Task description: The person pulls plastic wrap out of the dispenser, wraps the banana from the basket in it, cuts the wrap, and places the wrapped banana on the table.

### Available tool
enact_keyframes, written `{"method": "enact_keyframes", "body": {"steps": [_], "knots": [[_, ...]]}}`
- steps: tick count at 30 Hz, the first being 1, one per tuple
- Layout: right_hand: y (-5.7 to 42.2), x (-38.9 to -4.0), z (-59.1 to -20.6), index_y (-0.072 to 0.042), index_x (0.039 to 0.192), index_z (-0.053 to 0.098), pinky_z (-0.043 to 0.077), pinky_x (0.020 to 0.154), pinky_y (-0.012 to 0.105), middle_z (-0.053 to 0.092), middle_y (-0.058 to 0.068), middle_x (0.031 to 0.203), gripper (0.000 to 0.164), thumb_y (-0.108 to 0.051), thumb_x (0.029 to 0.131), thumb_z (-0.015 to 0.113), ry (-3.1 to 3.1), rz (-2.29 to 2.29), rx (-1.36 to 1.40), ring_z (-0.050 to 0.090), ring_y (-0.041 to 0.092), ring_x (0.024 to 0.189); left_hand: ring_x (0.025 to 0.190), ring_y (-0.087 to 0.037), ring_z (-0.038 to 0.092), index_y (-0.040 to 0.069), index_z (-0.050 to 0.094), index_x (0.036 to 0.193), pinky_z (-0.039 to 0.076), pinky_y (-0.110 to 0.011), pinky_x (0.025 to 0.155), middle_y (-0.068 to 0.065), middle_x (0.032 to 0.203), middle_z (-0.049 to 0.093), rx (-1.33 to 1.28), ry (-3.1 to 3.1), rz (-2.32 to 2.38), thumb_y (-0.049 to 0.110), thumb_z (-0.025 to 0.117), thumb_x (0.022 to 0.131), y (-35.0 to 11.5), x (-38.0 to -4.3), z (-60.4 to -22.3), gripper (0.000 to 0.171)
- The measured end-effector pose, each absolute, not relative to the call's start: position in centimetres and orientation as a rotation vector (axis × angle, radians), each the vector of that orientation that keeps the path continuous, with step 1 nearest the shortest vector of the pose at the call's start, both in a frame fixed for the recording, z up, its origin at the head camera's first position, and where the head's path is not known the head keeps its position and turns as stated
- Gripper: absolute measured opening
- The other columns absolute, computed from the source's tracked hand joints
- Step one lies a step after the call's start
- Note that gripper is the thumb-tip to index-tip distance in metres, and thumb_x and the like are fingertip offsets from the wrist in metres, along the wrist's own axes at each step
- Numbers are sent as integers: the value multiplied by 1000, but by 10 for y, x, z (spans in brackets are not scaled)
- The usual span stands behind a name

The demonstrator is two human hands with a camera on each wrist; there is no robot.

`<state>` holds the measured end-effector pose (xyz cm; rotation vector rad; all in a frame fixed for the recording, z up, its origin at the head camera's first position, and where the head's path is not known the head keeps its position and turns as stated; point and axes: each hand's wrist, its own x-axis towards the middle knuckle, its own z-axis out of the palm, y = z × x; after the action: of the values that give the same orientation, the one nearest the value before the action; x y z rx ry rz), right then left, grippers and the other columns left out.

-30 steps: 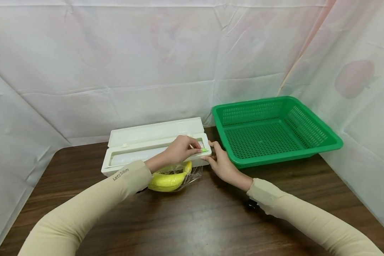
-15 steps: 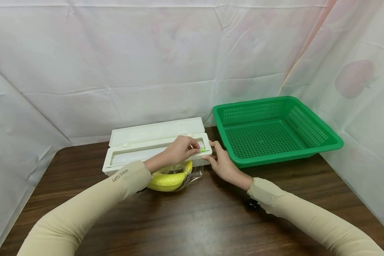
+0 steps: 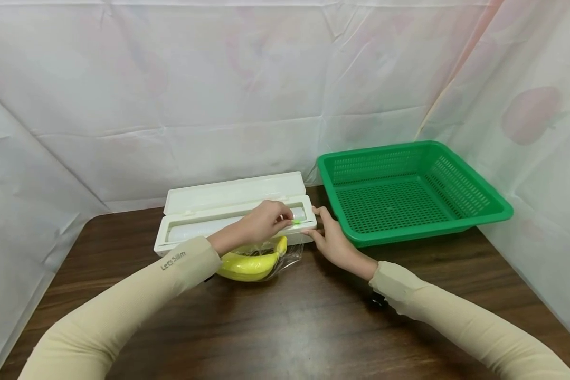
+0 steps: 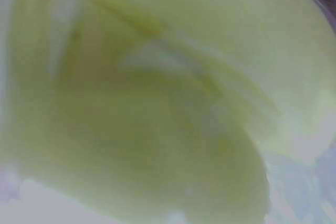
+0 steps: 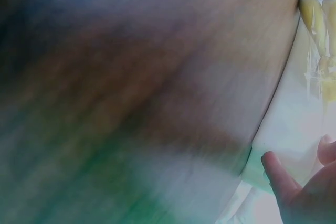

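A long white cling film box [image 3: 197,214] lies on the table with its lid raised at the back and a roll of cling film [image 3: 201,228] inside. Near the right end of its front edge, my left hand [image 3: 261,221] pinches a small green slide cutter [image 3: 296,222]. My right hand [image 3: 334,243] holds the box's right end, thumb in front and a finger behind. Bananas [image 3: 249,266] under clear film lie against the box's front, partly hidden below my left wrist. Blurred yellow banana [image 4: 131,129] fills the left wrist view. The right thumb reaches the box [image 5: 294,124] in the right wrist view.
A green plastic basket [image 3: 423,224] with slotted sides stands at the right, close beside my right hand. The brown wooden table [image 3: 285,327] extends in front. White patterned sheets [image 3: 237,105] hang behind and along both sides.
My left hand has drawn the green slide cutter a little to the left along the box's front edge. The right hand keeps its hold on the box end.
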<state>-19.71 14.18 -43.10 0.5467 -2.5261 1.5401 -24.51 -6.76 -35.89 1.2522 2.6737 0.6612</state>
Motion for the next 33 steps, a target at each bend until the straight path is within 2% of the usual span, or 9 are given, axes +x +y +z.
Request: {"method": "enact_keyframes", "body": {"steps": [8,16,27,33], "knots": [[142,-197,-429,15,142,38,58,98,55,47,41,147,53,2,101,67,-2553,1512,526,55,50,135,83,-15,70,6,80,107,58,-30,69,-6,101,78,1171,2721,550,13,68,104,-81,-241,-349,14],[141,-197,-430,13,140,39,58,97,51,49,40,147,50,2,100,67,-2557,1499,534,55,49,136,84,-16,70,6,80,107,58,-31,70,-6,102,79,1177,2737,500,12,68,104,-87,-239,-347,14],[142,-196,-432,14,143,38,59,93,54,48,39,148,53,2,100,67,-2542,1512,544,56,48,134,80,-13,68,9,80,105,54,-28,61,-2,100,78,1167,2775,440,17,70,104,-92,-238,-348,12],[142,-196,-431,14,143,37,59,93,54,49,40,147,54,1,101,67,-2549,1523,548,52,49,139,87,-17,70,11,80,108,55,-31,60,-3,102,77,1181,2812,409,16,70,104,-96,-235,-350,12]]}}
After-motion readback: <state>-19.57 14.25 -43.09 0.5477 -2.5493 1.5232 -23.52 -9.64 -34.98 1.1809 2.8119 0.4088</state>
